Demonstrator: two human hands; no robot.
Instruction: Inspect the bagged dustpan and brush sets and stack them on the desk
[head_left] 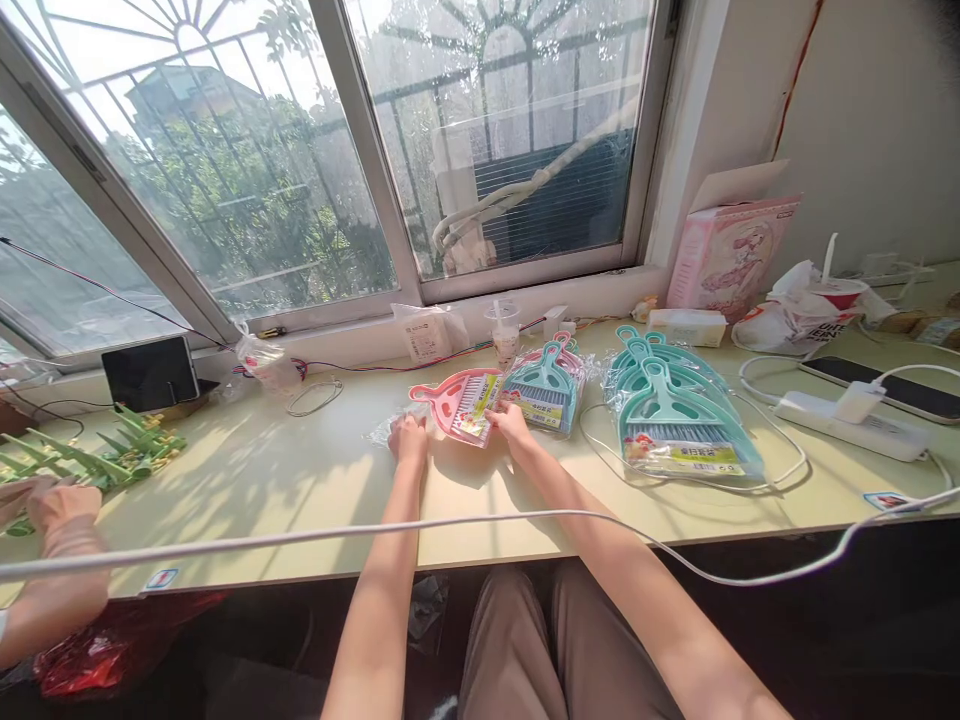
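Note:
My right hand (511, 420) grips the edge of a pink dustpan-and-brush set (452, 402), which has a yellow-green label across its bristles. Clear plastic wrap (386, 430) lies by the pan's handle, and my left hand (408, 438) is closed on it. Just right of my right hand, a teal dustpan-and-brush set (546, 380) in a clear bag lies partly over a pink one. Further right, several wrapped teal dustpan sets (671, 425) are stacked overlapping, handles toward the window.
A white cable (480, 518) stretches across in front of my forearms. A lidded cup (504, 335) stands behind the sets. On the right are a power strip (851, 425) and a phone (892, 388). At left, another person's hands (64, 505) work at green plants (97, 450).

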